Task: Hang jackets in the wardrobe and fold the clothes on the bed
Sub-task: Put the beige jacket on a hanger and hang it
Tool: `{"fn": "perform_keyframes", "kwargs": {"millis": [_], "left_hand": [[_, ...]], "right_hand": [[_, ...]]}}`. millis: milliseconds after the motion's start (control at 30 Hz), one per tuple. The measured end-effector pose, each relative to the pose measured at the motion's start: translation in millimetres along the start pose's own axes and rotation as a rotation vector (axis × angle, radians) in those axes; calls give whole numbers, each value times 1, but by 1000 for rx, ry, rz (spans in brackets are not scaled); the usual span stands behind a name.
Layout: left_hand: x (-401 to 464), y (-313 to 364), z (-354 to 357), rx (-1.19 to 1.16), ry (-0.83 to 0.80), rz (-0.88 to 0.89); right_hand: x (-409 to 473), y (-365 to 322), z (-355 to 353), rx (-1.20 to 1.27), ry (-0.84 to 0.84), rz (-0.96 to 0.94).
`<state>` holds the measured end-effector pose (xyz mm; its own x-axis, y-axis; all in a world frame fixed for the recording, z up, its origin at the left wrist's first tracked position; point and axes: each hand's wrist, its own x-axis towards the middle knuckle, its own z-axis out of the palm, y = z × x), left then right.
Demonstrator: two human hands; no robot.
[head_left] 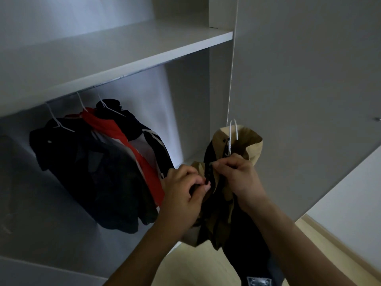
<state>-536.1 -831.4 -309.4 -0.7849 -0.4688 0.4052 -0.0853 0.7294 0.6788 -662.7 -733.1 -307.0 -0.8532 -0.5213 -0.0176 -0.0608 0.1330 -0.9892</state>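
A tan jacket with a dark lining (252,145) hangs on a white hanger (234,129) in front of the open wardrobe. My left hand (181,195) pinches the jacket's front edge at a small dark fastener. My right hand (239,176) grips the opposite front edge just beside it. Three jackets hang on white hangers from the rail under the shelf: a dark one (68,153), a red and grey one (132,145) and a navy one (127,122). The bed is out of view.
A white shelf (127,50) runs above the rail. The open wardrobe door (309,100) stands on the right, close behind the tan jacket. Light wood floor (189,265) shows below, and a dark garment with a patch (259,282) hangs at the bottom edge.
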Motion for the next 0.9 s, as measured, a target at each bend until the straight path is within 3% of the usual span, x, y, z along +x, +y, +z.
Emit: {"fn": "perform_keyframes", "kwargs": {"millis": [133,267,333,500,633,900], "left_hand": [[11,-2,-12,28,-21,3],[34,-2,-27,-218,-167,-200],[39,3,-28,-300,-221,-168],[33,4,-20,-342,-63,-66],[33,10,-14,-327,20,-108],[32,11,-17,-448,-87,-234]], "right_hand": [[6,-10,-6,37,-53,-23],[10,-25,-12,-42,-160,-80],[8,-30,-10,-121,-173,-122],[6,-37,-12,-162,-157,-140],[4,-34,-8,-160,-106,-163],[-4,-21,-2,23,-53,-77]]}}
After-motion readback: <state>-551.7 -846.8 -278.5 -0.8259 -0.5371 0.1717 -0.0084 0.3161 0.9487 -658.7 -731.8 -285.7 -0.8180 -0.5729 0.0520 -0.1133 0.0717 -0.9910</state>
